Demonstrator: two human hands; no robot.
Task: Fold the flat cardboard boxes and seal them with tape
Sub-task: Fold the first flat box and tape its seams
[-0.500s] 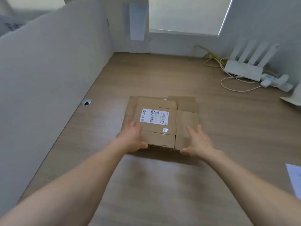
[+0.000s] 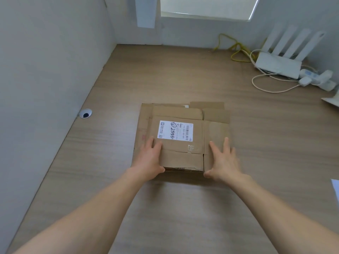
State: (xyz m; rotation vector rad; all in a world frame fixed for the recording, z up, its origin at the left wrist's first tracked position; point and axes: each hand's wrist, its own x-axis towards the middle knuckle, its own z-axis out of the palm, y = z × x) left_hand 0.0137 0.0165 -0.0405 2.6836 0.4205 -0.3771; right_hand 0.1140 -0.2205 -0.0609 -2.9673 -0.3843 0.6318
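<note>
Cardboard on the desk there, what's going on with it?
A person has both hands on a stack of flattened cardboard boxes lying on a wooden desk. The left hand rests on the near left part, the right hand on the near right, fingers straight, thumbs at the near edge. The boxes are still flat, nothing folded or taped. A router sits at the far right.

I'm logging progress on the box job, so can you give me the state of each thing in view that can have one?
cardboard boxes: still flat, stacked on the desk, unfolded, not sealed.
shipping label: stuck on the top box, facing up.
left hand: fingers straight, resting on the stack's near left edge.
right hand: fingers straight, resting on the near right edge.
router: cables plugged in, antennas up.
window blind: lowered.
</note>
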